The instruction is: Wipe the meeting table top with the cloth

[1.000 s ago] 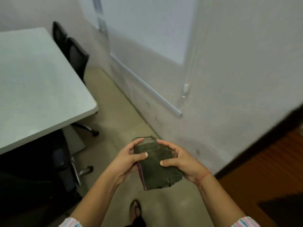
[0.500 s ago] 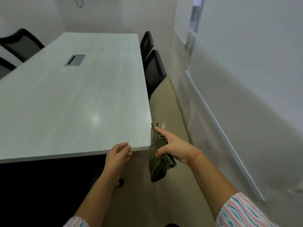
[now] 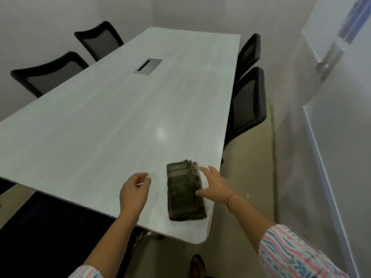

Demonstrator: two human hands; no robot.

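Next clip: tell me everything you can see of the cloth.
The cloth is dark olive green, folded into a long rectangle, with loose threads along its right edge and a reddish trim at its lower left. It lies flat on the table top by the near right corner. The right hand touches its right edge; the left hand is apart.
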